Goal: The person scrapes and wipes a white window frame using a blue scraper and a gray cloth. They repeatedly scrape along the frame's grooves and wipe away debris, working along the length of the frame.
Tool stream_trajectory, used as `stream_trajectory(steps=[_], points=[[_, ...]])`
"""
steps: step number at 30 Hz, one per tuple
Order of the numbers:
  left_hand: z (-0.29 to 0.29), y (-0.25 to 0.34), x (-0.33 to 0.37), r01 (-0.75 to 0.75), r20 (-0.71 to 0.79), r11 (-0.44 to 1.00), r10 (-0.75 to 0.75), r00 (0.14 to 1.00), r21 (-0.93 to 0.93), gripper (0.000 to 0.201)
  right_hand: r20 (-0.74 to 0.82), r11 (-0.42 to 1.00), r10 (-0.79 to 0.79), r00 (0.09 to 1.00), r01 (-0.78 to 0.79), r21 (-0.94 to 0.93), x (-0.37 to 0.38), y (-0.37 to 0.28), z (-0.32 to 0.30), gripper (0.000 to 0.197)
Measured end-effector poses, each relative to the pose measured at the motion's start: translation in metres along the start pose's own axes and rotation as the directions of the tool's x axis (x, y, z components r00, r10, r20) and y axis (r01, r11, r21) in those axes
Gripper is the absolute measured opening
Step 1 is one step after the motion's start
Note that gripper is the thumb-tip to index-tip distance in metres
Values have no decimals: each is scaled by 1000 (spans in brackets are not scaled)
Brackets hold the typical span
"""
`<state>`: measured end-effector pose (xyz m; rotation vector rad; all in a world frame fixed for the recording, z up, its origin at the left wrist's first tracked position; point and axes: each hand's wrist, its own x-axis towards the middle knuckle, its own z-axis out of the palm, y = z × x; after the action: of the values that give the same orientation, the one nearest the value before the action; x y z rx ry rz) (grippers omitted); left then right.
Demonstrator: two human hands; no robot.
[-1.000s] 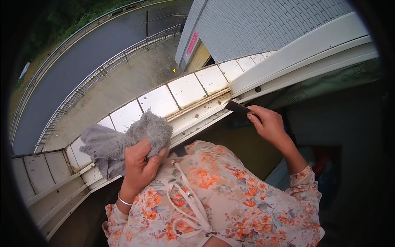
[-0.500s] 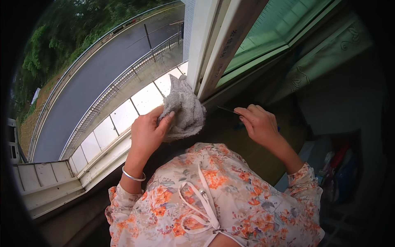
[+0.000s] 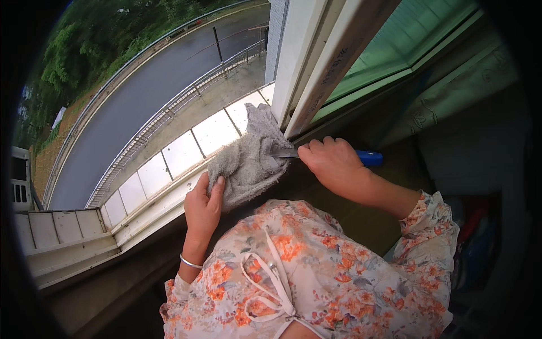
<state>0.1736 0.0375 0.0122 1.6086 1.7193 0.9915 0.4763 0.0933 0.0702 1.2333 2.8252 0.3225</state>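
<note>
A grey, fuzzy cloth (image 3: pixel 248 164) lies bunched over the window sill (image 3: pixel 151 210), its far corner reaching to the foot of the white window frame. My left hand (image 3: pixel 203 198) pinches its near left edge, thumb on top. From the right, my right hand (image 3: pixel 334 166) grips a blue-handled knife (image 3: pixel 284 152). Its flat metal blade points left, with the tip against a fold of the cloth. The handle's blue end sticks out beyond my palm; the rest is hidden in my fingers.
White frame posts (image 3: pixel 316 73) rise just past the cloth, beside a greenish glass pane (image 3: pixel 389 45). Pale tiles (image 3: pixel 183 152) run along the outer ledge. Below outside are a railing (image 3: pixel 164 116) and a road (image 3: pixel 135 90). Dark clutter sits at lower right.
My right hand has moved left, bringing the knife blade onto the cloth. The cloth is spread wider toward the lower left, and my left hand has shifted down to its edge.
</note>
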Motion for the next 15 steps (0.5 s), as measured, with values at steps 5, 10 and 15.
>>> stream_trajectory(steps=[5,10,15], points=[[-8,-11,-15,36,-27,978,-31,999,206,27,104,981,-11,994,31,-191,13,-14,-17,11],[-9,-14,-14,-70,-23,955,80,997,288,28,274,935,-18,961,113,-336,40,-28,-22,14],[-16,-26,-7,-188,125,917,152,980,353,33,393,960,-127,911,212,-180,61,-15,-30,11]])
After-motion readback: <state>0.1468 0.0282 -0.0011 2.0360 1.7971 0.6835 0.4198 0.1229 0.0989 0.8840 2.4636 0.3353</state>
